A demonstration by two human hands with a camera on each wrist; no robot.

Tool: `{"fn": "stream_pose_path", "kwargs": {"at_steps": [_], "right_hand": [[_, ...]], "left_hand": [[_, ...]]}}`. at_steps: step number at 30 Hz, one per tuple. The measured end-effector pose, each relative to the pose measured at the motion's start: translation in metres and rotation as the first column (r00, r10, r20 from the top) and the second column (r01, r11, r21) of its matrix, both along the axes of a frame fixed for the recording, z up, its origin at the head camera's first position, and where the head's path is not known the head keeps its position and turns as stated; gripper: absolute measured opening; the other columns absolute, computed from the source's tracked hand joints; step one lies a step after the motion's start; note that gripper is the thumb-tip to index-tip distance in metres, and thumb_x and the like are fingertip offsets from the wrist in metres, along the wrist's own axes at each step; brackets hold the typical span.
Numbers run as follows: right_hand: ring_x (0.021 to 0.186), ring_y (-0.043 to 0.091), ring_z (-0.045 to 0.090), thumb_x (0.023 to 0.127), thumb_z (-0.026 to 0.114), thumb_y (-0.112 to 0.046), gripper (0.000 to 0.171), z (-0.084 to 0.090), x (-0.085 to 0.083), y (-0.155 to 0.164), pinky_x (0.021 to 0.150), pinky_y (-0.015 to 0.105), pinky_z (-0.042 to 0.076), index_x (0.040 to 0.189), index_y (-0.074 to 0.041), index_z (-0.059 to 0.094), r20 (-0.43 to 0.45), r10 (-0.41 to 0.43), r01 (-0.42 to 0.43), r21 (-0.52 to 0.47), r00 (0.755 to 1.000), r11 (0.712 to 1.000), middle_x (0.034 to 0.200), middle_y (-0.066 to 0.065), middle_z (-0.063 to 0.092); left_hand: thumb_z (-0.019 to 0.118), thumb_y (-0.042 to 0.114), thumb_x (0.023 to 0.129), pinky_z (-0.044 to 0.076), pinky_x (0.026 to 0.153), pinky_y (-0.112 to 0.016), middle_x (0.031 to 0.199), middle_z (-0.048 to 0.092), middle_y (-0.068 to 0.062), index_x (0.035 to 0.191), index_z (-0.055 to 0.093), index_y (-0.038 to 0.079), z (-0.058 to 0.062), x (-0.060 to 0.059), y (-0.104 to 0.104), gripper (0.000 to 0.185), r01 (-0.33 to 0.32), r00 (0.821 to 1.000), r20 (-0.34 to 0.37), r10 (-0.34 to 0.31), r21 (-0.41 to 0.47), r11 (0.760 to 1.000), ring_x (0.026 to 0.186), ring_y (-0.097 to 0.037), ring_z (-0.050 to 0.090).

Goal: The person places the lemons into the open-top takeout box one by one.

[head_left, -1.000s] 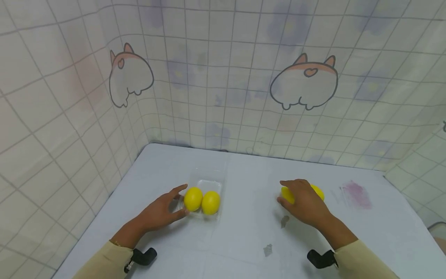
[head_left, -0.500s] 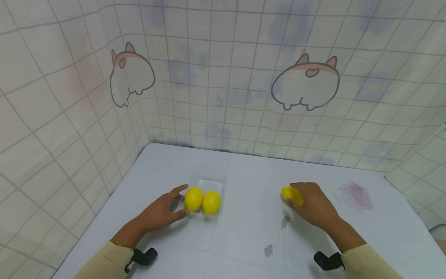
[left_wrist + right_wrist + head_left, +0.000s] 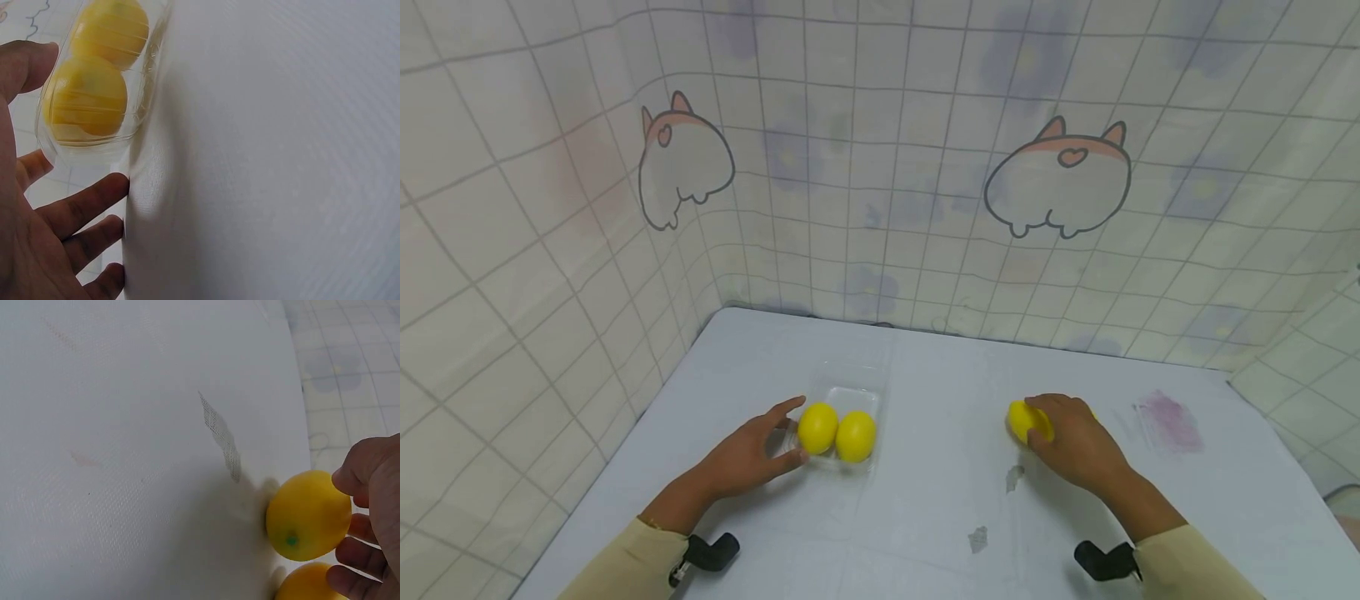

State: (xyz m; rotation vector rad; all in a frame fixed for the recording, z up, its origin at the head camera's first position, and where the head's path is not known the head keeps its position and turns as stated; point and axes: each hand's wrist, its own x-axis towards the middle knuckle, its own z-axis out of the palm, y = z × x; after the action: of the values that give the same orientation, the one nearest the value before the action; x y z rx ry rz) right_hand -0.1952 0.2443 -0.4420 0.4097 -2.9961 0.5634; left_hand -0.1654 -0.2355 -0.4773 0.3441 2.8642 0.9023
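No readable writing or brand on anything. Lemons: four counted. Two sit side by side in clear plastic tray (image 3: pixel 850 398) on desk (image 3: pixel 925 500). Left hand (image 3: pixel 747 454) spread, fingers straight, touching tray's near end. Right hand (image 3: pixel 1075 442) curled round third lemon (image 3: pixel 1024 419) on desk, right of tray; fourth lemon (image 3: pixel 306 584) just beside it, under the fingers.
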Motion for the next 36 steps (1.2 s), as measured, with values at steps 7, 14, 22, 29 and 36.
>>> {"fn": "stream_pose_path", "kwargs": {"at_steps": [7, 14, 22, 29, 36], "right_hand": [[0.127, 0.043, 0.052, 0.092, 0.07, -0.015, 0.053, 0.001, 0.0, -0.003, 0.104, 0.061, 0.045, 0.141, 0.0, 0.057, 0.06, 0.0, 0.002, -0.034, 0.998, 0.999, 0.142, 0.024, 0.053], [0.12, 0.043, 0.056, 0.091, 0.076, -0.02, 0.064, -0.001, -0.001, -0.005, 0.1, 0.059, 0.049, 0.145, 0.004, 0.051, 0.101, -0.028, 0.03, -0.021, 0.994, 0.999, 0.143, 0.029, 0.047], [0.114, 0.038, 0.059, 0.089, 0.08, -0.016, 0.065, 0.001, -0.005, -0.008, 0.1, 0.059, 0.049, 0.143, 0.002, 0.05, 0.166, -0.031, 0.04, -0.053, 0.986, 0.998, 0.138, 0.027, 0.057], [0.108, 0.035, 0.06, 0.088, 0.083, -0.026, 0.075, 0.003, -0.005, -0.011, 0.098, 0.058, 0.05, 0.147, 0.002, 0.045, 0.218, -0.02, 0.032, -0.053, 0.976, 0.998, 0.138, 0.026, 0.054], [0.111, 0.036, 0.06, 0.086, 0.084, -0.038, 0.081, 0.0, -0.006, -0.013, 0.098, 0.058, 0.05, 0.147, 0.001, 0.048, 0.212, -0.03, 0.033, -0.013, 0.977, 0.999, 0.137, 0.024, 0.056]], "left_hand": [[0.066, 0.066, 0.09, 0.036, 0.109, -0.067, 0.142, 0.058, -0.011, 0.161, 0.031, 0.032, 0.001, 0.0, 0.001, 0.086, -0.006, 1.0, 0.004, 0.006, -0.004, 1.0, 0.136, -0.037, 0.048], [0.067, 0.064, 0.09, 0.035, 0.109, -0.068, 0.142, 0.058, -0.011, 0.161, 0.031, 0.032, 0.003, 0.001, 0.002, 0.086, -0.013, 1.0, 0.01, 0.013, -0.003, 1.0, 0.136, -0.037, 0.048], [0.068, 0.063, 0.091, 0.036, 0.11, -0.067, 0.142, 0.058, -0.011, 0.161, 0.031, 0.032, 0.002, 0.002, 0.002, 0.085, -0.015, 1.0, 0.005, 0.015, -0.006, 1.0, 0.136, -0.037, 0.049], [0.069, 0.06, 0.091, 0.036, 0.11, -0.066, 0.142, 0.058, -0.012, 0.161, 0.032, 0.031, 0.005, 0.003, 0.003, 0.085, -0.014, 1.0, 0.01, 0.014, -0.002, 1.0, 0.136, -0.037, 0.049], [0.069, 0.06, 0.091, 0.035, 0.11, -0.067, 0.143, 0.058, -0.011, 0.161, 0.031, 0.031, 0.005, 0.003, 0.002, 0.084, -0.016, 1.0, 0.017, 0.016, 0.004, 1.0, 0.136, -0.037, 0.048]]}}
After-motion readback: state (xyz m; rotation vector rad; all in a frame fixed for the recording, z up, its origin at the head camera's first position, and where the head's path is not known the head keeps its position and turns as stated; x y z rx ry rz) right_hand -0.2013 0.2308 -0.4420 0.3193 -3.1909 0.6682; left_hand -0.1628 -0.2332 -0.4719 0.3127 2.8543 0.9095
